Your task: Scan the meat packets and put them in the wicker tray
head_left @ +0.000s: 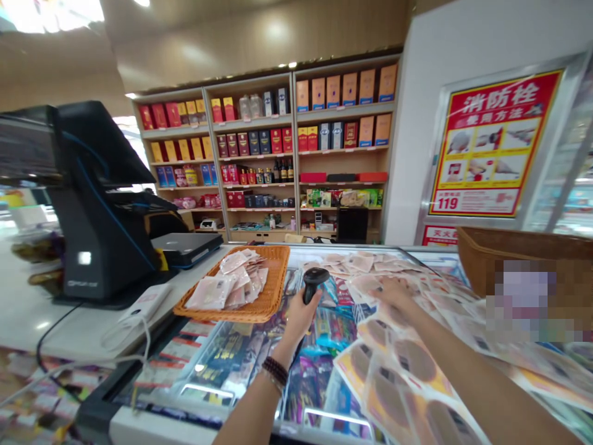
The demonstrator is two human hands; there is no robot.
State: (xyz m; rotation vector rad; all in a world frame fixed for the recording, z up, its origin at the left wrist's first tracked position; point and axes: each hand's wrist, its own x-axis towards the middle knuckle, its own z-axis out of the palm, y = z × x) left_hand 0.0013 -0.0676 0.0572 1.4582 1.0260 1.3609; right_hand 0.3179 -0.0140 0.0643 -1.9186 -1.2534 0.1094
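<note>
Logged from my remote head-camera feed. The left hand [299,316] was closed around the grip of a black handheld barcode scanner [315,282], fingers wrapped and the scanner's head angled up and forward. A dark beaded bracelet [276,371] sat on that wrist. The right hand [391,293] was open, fingers spread and resting on loose flat plastic packets [398,361]; I saw no pinch. Those packets, each showing round brown slices, lay overlapping across the glass lid of a chest freezer [208,371], with colourful packaged goods visible beneath the glass.

Just left of the scanner, an orange wicker tray [273,275] held a pile of paler packets [231,284]. Beyond it, a black checkout terminal [104,216] stood on a white counter [69,321]. Behind them were wooden shelves of boxed bottles [259,154]. On the right, I noted a red fire-hydrant instruction poster [493,145] and a brown wicker basket [486,262], partly covered by a pixelated patch.
</note>
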